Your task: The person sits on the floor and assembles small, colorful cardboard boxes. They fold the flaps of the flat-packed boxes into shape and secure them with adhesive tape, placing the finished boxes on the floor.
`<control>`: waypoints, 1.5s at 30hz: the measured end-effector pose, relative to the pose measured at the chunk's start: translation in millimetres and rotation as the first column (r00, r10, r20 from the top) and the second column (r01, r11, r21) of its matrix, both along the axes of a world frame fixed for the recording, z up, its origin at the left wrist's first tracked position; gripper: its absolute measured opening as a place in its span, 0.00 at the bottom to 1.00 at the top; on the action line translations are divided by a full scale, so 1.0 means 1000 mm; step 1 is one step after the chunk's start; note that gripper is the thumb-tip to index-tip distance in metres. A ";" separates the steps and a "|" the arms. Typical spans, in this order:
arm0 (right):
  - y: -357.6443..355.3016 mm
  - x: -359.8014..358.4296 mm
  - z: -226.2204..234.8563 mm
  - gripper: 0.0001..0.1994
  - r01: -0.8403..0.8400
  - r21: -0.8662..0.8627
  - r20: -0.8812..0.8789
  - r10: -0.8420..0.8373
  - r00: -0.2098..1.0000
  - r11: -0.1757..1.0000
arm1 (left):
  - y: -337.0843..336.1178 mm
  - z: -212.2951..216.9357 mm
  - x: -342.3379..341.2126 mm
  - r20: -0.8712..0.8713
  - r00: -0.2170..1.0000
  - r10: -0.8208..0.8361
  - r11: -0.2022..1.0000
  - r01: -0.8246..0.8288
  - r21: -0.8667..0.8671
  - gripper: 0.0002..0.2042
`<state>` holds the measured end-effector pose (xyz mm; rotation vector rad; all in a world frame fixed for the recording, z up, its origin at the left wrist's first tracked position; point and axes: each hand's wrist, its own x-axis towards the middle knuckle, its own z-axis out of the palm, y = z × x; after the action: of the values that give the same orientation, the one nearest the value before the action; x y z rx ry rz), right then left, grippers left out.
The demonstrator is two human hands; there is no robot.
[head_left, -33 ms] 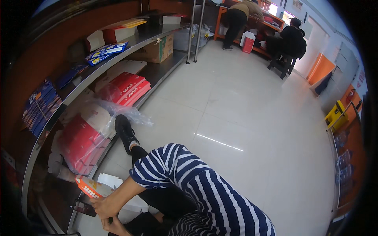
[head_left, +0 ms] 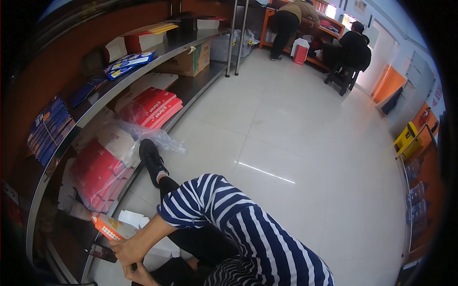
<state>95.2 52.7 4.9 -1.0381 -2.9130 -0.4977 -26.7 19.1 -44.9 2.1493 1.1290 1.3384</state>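
I sit on the floor beside a low shelf, in a blue and white striped shirt. My right hand (head_left: pixel 125 251) reaches left from the striped sleeve and grips a small orange and white box (head_left: pixel 110 228) close to the lower shelf. My left hand (head_left: pixel 138 275) shows only partly at the bottom edge, just below the right hand, and its fingers are hard to make out. A dark flat object (head_left: pixel 101 252) sits just left of both hands. My leg in black trousers stretches toward the shelf, ending in a black shoe (head_left: pixel 151 159).
A two-level metal shelf (head_left: pixel 143 71) curves along the left with red packs in clear plastic (head_left: pixel 102 174), red boxes (head_left: pixel 152 107), blue booklets (head_left: pixel 47 126) and a cardboard box (head_left: pixel 188 59). White packets (head_left: pixel 136 219) lie by my knee. Two people (head_left: pixel 329 33) are at a far counter.
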 end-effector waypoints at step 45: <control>0.005 0.012 0.038 0.06 -0.348 0.271 -0.414 0.435 0.800 0.898 | -0.007 0.023 -0.003 0.481 0.872 0.088 0.947 0.076 -0.311 0.13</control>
<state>107.5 57.5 42.5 -0.4213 -2.4843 -0.4114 -30.1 11.7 -22.1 1.4582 1.0501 1.4702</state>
